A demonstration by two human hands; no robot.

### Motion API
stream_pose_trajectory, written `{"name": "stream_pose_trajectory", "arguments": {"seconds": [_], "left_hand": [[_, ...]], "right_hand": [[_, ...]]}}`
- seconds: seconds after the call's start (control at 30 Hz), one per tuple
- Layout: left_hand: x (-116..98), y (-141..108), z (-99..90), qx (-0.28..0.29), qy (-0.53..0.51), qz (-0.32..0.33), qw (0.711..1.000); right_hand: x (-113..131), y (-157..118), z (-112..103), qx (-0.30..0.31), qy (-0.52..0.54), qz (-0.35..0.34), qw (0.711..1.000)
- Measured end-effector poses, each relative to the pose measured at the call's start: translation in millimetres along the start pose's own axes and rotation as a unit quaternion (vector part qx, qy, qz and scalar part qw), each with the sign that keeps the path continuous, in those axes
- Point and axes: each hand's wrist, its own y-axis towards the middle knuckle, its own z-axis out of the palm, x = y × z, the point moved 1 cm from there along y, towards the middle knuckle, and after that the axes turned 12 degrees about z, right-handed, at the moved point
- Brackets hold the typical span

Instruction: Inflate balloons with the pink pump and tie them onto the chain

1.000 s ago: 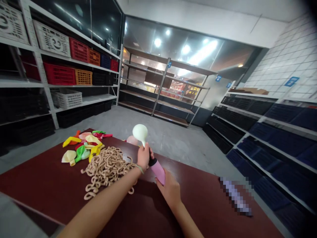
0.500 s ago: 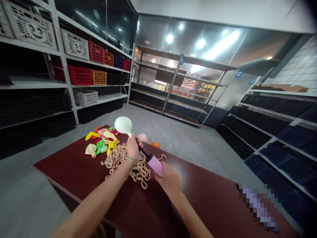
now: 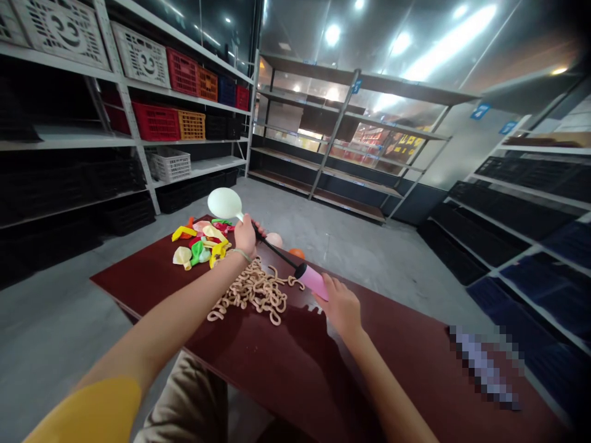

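Note:
My left hand (image 3: 246,236) is closed around the neck of a pale, partly inflated balloon (image 3: 225,203) and the black handle end of a pump. The pump's thin black rod (image 3: 279,251) shows between my hands. My right hand (image 3: 341,303) is wrapped round the pink pump barrel (image 3: 314,282), to the right of a heap of beige twisted rope-like pieces (image 3: 258,288). Beyond my left forearm lie limp balloons in several colours, among them a yellow balloon (image 3: 183,233) and a green balloon (image 3: 197,251).
The dark red table (image 3: 397,344) bears a pixelated purple object (image 3: 482,369) at its right end. A pink balloon (image 3: 274,240) and an orange balloon (image 3: 297,253) show past the far edge. Shelves with crates (image 3: 157,122) stand left; more racks stand behind and right.
My right hand has moved right with the pink barrel, away from my left hand, and more of the black rod shows. The view has tilted down.

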Motion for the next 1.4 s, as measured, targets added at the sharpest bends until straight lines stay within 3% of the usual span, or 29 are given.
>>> {"name": "stream_pose_trajectory", "arguments": {"seconds": [0.1, 0.17, 0.23, 0.3, 0.4, 0.5, 0.63, 0.73, 0.8, 0.97, 1.07, 1.13, 1.3, 1.4], "left_hand": [[8.2, -22.1, 9.2, -0.005, -0.033, 0.02, 0.999], [21.9, -43.2, 13.6, 0.027, -0.04, 0.021, 0.999], [37.9, -60.1, 13.2, 0.061, -0.031, 0.012, 0.998], [51.4, -67.0, 7.2, 0.059, -0.012, 0.001, 0.998], [59.7, -57.4, -6.6, 0.028, 0.013, -0.009, 0.999], [52.4, -33.3, -19.0, -0.008, 0.022, 0.007, 1.0], [32.6, -1.2, -29.1, -0.026, 0.029, 0.043, 0.998], [28.2, 2.6, -28.0, -0.043, 0.031, 0.069, 0.996], [37.2, -11.8, -22.2, -0.036, 0.028, 0.079, 0.996], [84.5, -80.4, -7.6, 0.012, 0.046, 0.03, 0.998], [92.7, -94.2, -7.3, 0.043, 0.073, 0.002, 0.996], [80.8, -80.2, -9.8, 0.054, 0.081, 0.007, 0.995], [24.0, -8.3, -13.1, 0.021, 0.088, 0.031, 0.995], [11.1, 15.5, -6.5, 0.009, 0.089, 0.06, 0.994]], "right_hand": [[23.1, 3.4, -0.8, 0.027, -0.008, 0.053, 0.998], [42.7, 7.2, 3.1, 0.043, 0.006, 0.083, 0.996], [57.2, 11.4, 10.2, 0.046, 0.025, 0.114, 0.992], [62.6, 14.9, 18.5, 0.057, 0.025, 0.114, 0.992], [52.8, 16.4, 28.9, 0.063, 0.005, 0.055, 0.997], [31.6, 12.7, 36.4, 0.045, -0.003, 0.033, 0.998], [15.5, 4.2, 48.0, 0.021, 0.013, 0.07, 0.997], [16.6, 0.6, 57.4, 0.034, 0.031, 0.091, 0.995], [18.1, 0.4, 61.2, 0.045, 0.043, 0.105, 0.993], [16.1, 1.2, 59.5, 0.058, 0.066, 0.126, 0.988], [17.0, -0.2, 56.7, 0.062, 0.063, 0.118, 0.989], [19.1, -1.2, 56.5, 0.063, 0.061, 0.11, 0.99], [23.9, -1.2, 60.7, 0.056, 0.065, 0.105, 0.991], [24.8, 0.4, 62.9, 0.056, 0.077, 0.121, 0.988]]}}
